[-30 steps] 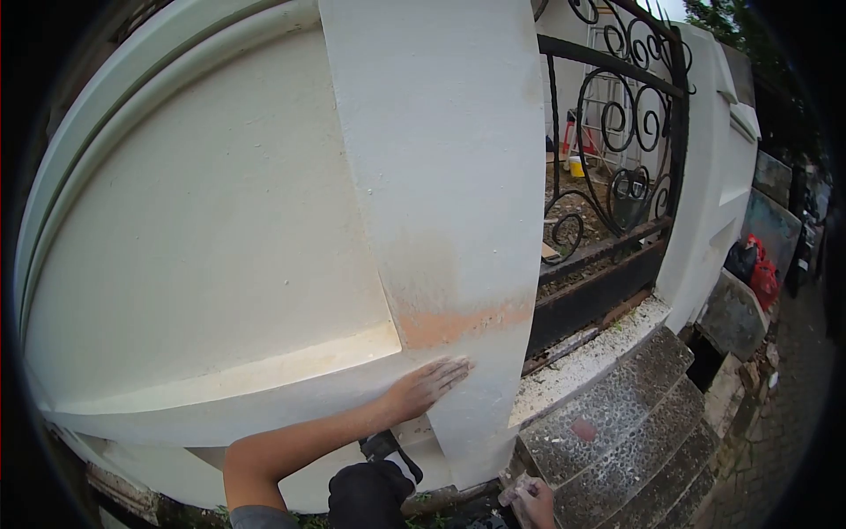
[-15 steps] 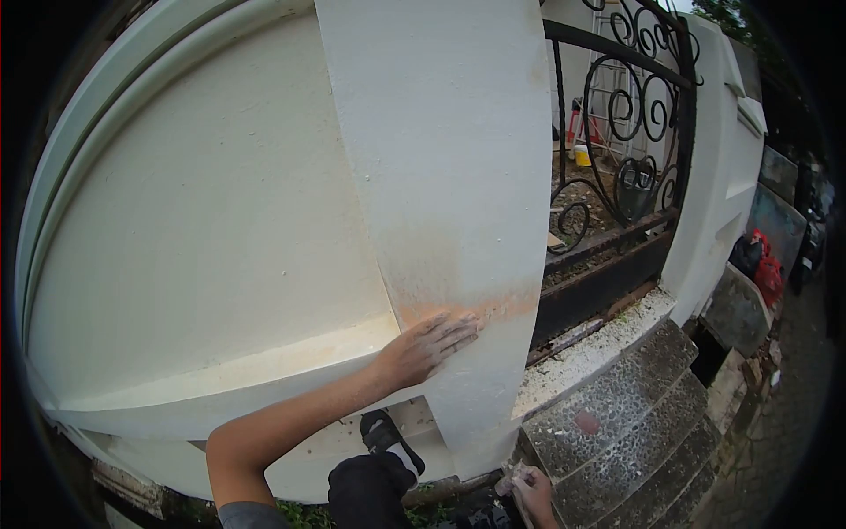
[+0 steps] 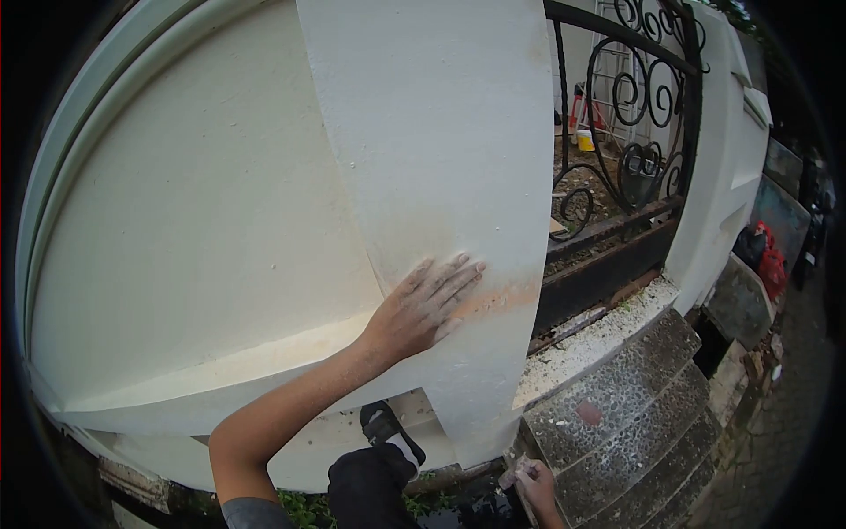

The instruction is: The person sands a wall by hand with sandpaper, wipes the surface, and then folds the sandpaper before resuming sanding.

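Observation:
My left hand (image 3: 427, 304), its fingers dusted white, lies flat and spread on the white wall pillar (image 3: 432, 115). Just right of the fingertips runs an orange-brown stained strip (image 3: 498, 302) with rough, flaky spots. Whether anything lies under the palm is hidden. Low in the view, my right hand (image 3: 536, 487) is closed beside the edge of the stone steps (image 3: 621, 423). Its fingers are pinched around something small and pale, too indistinct to name.
Right of the pillar stands a black wrought-iron gate (image 3: 617, 251), with a ladder (image 3: 608, 79) and a yellow container (image 3: 585, 140) behind it. My foot in a dark sandal (image 3: 381, 425) rests on a low ledge. Red and black bags (image 3: 771, 264) sit far right.
My left hand has slid upward on the pillar from the stained strip, its fingers now more spread. My right hand stays low near the steps, nearly unmoved.

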`<action>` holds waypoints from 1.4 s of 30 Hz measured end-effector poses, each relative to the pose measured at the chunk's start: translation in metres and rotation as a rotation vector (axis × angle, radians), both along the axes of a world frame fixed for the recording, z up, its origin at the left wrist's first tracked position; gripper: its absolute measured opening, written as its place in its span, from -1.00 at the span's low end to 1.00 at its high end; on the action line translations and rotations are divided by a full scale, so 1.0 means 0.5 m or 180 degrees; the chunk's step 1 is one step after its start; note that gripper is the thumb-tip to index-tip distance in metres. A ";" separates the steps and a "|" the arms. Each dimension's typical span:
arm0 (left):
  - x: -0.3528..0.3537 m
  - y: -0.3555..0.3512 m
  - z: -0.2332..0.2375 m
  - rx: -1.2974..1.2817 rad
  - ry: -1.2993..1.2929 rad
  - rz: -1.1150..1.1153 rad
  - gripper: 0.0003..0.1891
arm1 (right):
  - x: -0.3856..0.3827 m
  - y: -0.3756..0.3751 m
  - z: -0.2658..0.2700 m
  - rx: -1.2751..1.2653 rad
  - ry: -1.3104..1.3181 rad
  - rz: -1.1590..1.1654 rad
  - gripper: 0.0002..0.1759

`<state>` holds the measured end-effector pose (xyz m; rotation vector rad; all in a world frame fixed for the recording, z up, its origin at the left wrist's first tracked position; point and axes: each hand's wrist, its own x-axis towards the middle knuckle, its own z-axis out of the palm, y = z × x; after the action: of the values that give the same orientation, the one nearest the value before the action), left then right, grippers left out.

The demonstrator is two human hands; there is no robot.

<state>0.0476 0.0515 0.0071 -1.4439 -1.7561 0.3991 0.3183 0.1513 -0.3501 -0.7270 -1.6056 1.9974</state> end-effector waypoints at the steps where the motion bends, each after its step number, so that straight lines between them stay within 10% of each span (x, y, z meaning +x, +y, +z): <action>1: 0.005 -0.001 0.036 0.0269 -0.0225 0.0041 -0.34 | 0.003 0.003 -0.002 -0.0019 -0.0009 -0.0003 -0.86; 35: 0.042 -0.074 -0.010 0.0743 -0.0640 0.0546 -0.35 | -0.008 0.010 0.035 -0.0052 -0.0036 0.0112 -0.88; 42: 0.024 -0.047 -0.089 -0.1156 -0.0904 -0.1019 -0.69 | -0.010 0.008 0.032 -0.0095 -0.0014 0.0086 -0.90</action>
<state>0.0598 0.0279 -0.0375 -2.0930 -1.6828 0.3676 0.3131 0.1556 -0.3340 -0.7250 -1.5994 2.0442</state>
